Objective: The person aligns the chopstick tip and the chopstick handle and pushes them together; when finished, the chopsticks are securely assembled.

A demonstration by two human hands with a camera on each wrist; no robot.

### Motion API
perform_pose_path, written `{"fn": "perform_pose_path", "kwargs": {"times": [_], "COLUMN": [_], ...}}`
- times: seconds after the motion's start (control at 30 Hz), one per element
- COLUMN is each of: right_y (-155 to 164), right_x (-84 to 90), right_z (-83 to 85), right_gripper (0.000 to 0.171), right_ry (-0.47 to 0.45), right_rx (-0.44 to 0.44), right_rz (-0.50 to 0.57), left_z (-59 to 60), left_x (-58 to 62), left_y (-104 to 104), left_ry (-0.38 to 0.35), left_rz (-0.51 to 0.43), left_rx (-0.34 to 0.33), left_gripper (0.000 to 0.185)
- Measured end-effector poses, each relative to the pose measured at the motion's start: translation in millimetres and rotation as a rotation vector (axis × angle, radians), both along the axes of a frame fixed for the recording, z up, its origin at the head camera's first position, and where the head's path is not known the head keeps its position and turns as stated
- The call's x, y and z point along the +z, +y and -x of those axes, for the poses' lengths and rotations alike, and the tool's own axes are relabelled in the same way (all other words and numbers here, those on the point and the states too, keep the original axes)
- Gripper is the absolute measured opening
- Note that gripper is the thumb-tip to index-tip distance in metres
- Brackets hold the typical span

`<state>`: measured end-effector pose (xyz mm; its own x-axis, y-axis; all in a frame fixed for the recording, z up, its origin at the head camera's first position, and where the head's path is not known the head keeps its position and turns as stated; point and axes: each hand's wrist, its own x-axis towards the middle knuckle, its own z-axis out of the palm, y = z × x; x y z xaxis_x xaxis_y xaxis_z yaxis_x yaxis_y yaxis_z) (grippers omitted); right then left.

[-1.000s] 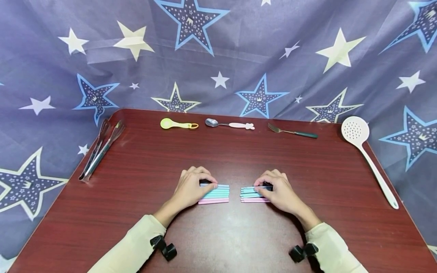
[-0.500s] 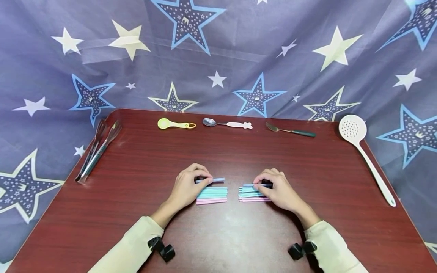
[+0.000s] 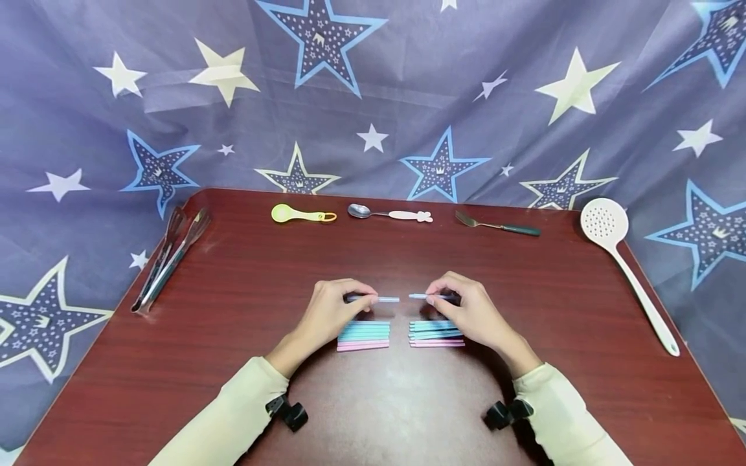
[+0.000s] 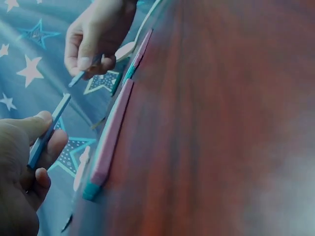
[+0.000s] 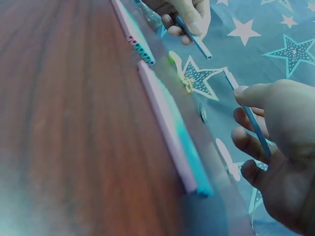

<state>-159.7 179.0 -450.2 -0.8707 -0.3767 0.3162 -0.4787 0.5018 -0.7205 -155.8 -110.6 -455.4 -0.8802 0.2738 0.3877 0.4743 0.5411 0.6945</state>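
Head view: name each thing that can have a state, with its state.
Left hand: pinching one blue stick
Right hand: pinching another blue stick
Held sticks: ends facing, not touching
Left row of sticks: lying side by side
Right row of sticks: lying side by side
Yellow spoon: lying down
Metal spoon: lying down
Fork: lying down
White slotted spoon: lying down
Tongs: lying, arms spread

this is a screened-off tabletop workspace, with star-printed cloth [image 3: 419,84] around a reddish table [image 3: 373,252] bearing utensils [image 3: 410,215].
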Motion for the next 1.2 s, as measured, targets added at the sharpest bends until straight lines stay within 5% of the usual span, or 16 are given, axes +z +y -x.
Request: {"fn": "perform_pose_path", "kwargs": {"times": [0.4,1.2], "right_y": [-9,-13], "right_x": [6.9,5.5], "right_z": [5.5,3.6], "right_gripper": [0.013,0.009], "right_ry": [0.047,0.101], "right_rx": [-0.029,0.017], "right_rz": [0.073,0.074], "left_z": [7.4,9.3], "left_x": [7.9,2.2], "left_y": [6,7], "left_ry": [-0.008,0.041], "left_rz": [-0.149,-0.087], "left_rx": [0.016,-0.016], "left_gripper": [0.005,0.007]}}
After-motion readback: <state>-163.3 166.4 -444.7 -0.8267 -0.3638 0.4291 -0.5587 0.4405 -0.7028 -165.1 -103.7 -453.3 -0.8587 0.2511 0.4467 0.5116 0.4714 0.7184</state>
